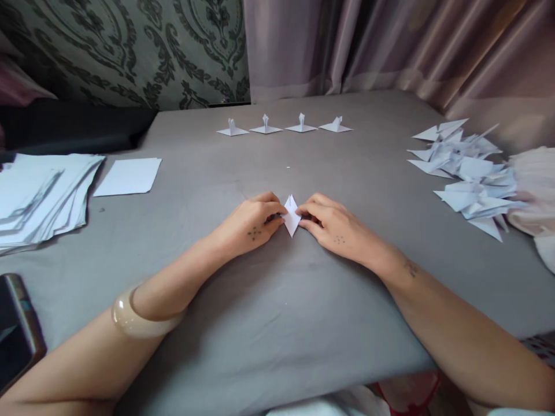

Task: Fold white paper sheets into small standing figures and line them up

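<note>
A small white sheet folded into a diamond, the folded paper (292,216), is held between both hands just above or on the grey cloth. My left hand (255,222) pinches its left corner, thumb below and fingers above. On the opposite corner, my right hand (332,222) has a similar pinch. One point of the diamond faces away from me and the other toward me, with a slit visible in the upper half. The fingertips partly cover both side corners.
Several folded paper pieces (300,124) stand in a row at the back. A heap of paper cranes (470,167) lies on the right. To the left are a paper stack (47,196), small square sheets (129,176) and a phone (17,329). Curtains (299,46) hang behind the table (277,323).
</note>
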`<state>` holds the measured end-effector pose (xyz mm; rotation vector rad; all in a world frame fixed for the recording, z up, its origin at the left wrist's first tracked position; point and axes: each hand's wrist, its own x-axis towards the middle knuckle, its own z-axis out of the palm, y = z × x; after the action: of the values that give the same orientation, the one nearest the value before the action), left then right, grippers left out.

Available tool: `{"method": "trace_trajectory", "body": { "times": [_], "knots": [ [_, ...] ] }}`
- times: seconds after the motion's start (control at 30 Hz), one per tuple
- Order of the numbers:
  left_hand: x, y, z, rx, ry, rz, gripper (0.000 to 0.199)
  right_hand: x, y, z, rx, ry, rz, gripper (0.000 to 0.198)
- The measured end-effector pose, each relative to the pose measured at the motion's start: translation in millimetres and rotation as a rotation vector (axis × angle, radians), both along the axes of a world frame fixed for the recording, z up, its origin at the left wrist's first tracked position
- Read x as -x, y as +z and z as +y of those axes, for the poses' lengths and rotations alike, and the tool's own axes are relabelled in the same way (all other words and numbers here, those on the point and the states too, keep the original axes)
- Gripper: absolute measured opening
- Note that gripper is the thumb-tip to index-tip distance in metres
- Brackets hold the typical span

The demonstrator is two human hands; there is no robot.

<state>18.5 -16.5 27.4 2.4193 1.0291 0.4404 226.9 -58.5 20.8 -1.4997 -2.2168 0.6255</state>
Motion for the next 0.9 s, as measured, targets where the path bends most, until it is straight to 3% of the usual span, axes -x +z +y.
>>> {"method": "trace_trajectory", "body": {
  "times": [0.23, 0.57, 0.9],
  "knots": [
    [5.3, -5.3, 6.1, 0.033, -0.046, -0.042, 0.034, 0.1, 0.2, -1.1, -0.005, 0.009, -0.039, 0.017],
    [2.5, -8.0, 6.8, 0.029, -0.026, -0.077, 0.022, 6.7, -3.6, -3.0, -0.129, 0.014, -0.154, 0.022],
    [0.6, -7.2, 4.6, 0.027, 0.041, -0.065, 0.017, 6.9, -6.3, -0.6, -0.054, -0.078, -0.026, 0.013]
  ]
}}
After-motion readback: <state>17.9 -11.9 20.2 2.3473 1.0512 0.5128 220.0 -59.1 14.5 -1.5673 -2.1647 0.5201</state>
